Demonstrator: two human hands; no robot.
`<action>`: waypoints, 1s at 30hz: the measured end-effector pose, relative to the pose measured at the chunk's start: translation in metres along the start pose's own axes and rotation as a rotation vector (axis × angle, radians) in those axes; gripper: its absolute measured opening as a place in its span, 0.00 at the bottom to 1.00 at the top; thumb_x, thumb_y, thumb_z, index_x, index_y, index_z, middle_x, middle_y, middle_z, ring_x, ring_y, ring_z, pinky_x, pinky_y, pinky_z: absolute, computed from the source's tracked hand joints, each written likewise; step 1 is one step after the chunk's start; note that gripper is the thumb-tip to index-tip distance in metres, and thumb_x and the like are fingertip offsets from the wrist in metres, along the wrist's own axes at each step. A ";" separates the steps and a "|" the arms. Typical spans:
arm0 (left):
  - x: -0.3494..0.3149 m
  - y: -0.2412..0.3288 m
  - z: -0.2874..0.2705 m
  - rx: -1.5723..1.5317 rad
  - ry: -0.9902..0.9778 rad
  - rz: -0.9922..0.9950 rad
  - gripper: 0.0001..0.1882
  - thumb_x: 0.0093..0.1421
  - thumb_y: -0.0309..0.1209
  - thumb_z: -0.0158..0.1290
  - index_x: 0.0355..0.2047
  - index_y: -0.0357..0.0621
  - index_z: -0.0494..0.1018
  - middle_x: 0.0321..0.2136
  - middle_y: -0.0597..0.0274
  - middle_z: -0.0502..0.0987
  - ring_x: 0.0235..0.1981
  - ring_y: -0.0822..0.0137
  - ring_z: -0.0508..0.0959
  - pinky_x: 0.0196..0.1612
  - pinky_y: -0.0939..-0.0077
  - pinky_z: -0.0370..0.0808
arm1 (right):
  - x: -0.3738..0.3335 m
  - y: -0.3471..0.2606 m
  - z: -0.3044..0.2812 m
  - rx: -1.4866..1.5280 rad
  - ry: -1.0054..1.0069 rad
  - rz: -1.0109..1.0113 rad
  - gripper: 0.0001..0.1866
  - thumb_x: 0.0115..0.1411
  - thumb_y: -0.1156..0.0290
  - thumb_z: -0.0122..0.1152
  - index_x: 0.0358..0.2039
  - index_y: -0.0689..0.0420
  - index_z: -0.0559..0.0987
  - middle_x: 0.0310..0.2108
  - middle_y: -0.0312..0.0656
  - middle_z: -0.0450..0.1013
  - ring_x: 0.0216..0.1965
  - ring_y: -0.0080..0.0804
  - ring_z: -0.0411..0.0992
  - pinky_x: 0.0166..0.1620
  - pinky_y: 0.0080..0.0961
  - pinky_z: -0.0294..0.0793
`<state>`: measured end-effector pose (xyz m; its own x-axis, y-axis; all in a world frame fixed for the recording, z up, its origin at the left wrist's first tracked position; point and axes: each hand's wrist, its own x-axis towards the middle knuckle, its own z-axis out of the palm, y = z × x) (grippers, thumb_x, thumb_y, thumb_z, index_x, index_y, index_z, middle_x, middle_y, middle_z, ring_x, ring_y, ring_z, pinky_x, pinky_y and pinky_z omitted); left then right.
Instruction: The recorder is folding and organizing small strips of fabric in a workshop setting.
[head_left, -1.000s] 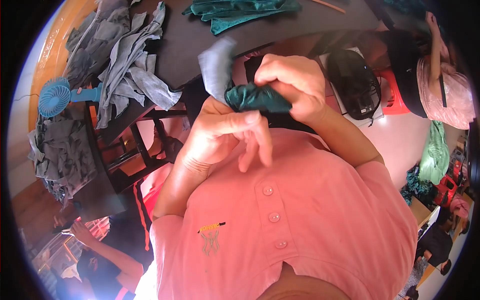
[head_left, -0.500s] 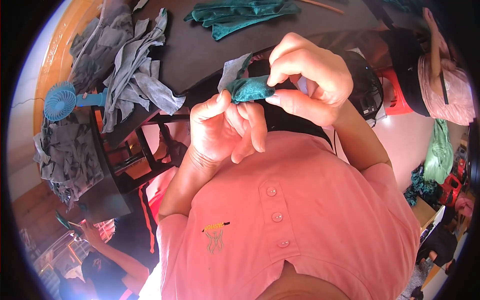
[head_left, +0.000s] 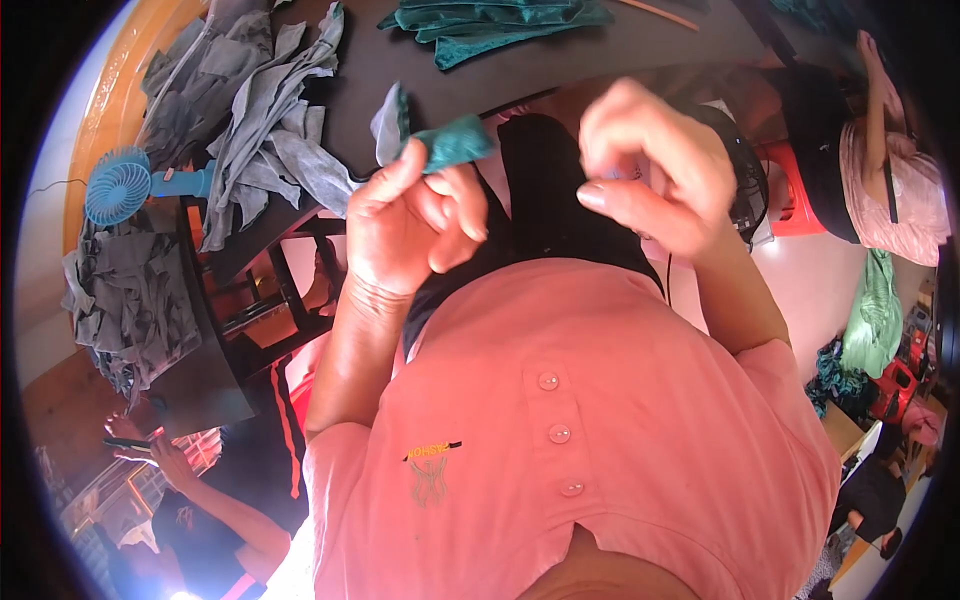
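Observation:
My left hand [head_left: 415, 215] pinches a small piece of teal velvet fabric [head_left: 460, 143] between thumb and fingers, held up in front of my body. One end of the piece points right, and a paler grey-green flap stands up behind my thumb. My right hand [head_left: 665, 170] is raised to the right, apart from the fabric and blurred by motion. Its fingers are curled with a gap to the thumb, and nothing shows between them. Beyond my hands, a stack of teal velvet pieces [head_left: 500, 25] lies on the dark table [head_left: 450, 95].
Grey fabric strips [head_left: 280, 130] cover the table's left side, beside a small blue fan [head_left: 120, 187]. More grey pieces [head_left: 135, 300] hang at the far left. Another person's hands [head_left: 165, 455] are at lower left. A red stool [head_left: 790, 190] stands right, near another seated person.
My right hand has let go of the teal fabric and moved right and slightly down. My left hand has shifted left with the fabric still in it.

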<state>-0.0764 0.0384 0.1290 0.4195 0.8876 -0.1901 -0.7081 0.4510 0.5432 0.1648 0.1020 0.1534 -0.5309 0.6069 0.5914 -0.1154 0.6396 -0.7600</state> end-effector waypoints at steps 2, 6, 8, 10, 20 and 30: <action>0.001 -0.006 0.009 0.101 -0.112 -0.018 0.33 0.67 0.51 0.38 0.29 0.26 0.73 0.18 0.46 0.74 0.09 0.67 0.67 0.14 0.76 0.65 | 0.006 0.009 -0.003 -0.127 -0.052 -0.049 0.19 0.45 0.79 0.66 0.41 0.58 0.77 0.39 0.41 0.72 0.37 0.31 0.72 0.37 0.24 0.71; 0.008 -0.016 0.016 -0.047 -0.074 -0.151 0.35 0.65 0.54 0.39 0.24 0.30 0.74 0.20 0.45 0.76 0.09 0.65 0.67 0.16 0.75 0.65 | 0.015 0.018 0.031 -0.192 0.044 -0.204 0.14 0.50 0.74 0.68 0.39 0.58 0.79 0.36 0.41 0.73 0.33 0.34 0.74 0.35 0.26 0.73; 0.013 -0.019 0.019 -0.065 -0.153 -0.229 0.36 0.65 0.56 0.38 0.21 0.31 0.74 0.21 0.45 0.76 0.10 0.64 0.68 0.18 0.73 0.66 | 0.015 0.030 0.030 -0.109 -0.015 -0.207 0.07 0.53 0.76 0.65 0.33 0.60 0.78 0.28 0.40 0.73 0.25 0.35 0.72 0.27 0.26 0.69; 0.011 -0.024 0.022 -0.066 -0.244 -0.159 0.36 0.65 0.55 0.38 0.17 0.34 0.75 0.24 0.41 0.75 0.11 0.62 0.68 0.18 0.74 0.67 | 0.017 0.026 0.031 -0.027 0.130 -0.158 0.05 0.56 0.76 0.63 0.27 0.63 0.77 0.20 0.41 0.70 0.19 0.34 0.67 0.24 0.25 0.65; 0.003 -0.032 0.009 -0.123 -0.302 -0.135 0.39 0.63 0.59 0.37 0.14 0.34 0.75 0.31 0.34 0.73 0.15 0.59 0.69 0.20 0.70 0.64 | 0.030 0.007 -0.016 0.030 -0.077 0.001 0.09 0.55 0.71 0.64 0.31 0.62 0.74 0.30 0.38 0.71 0.29 0.23 0.68 0.33 0.17 0.66; -0.001 -0.025 0.012 -0.111 -0.304 -0.144 0.40 0.64 0.58 0.36 0.15 0.35 0.76 0.30 0.36 0.73 0.15 0.59 0.69 0.19 0.72 0.63 | 0.024 0.012 0.007 0.050 -0.223 0.203 0.16 0.44 0.75 0.72 0.25 0.58 0.69 0.22 0.33 0.65 0.25 0.22 0.62 0.26 0.21 0.60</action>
<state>-0.0526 0.0254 0.1250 0.6578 0.7532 0.0027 -0.6798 0.5921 0.4327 0.1450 0.1209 0.1566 -0.7176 0.5984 0.3563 -0.0264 0.4879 -0.8725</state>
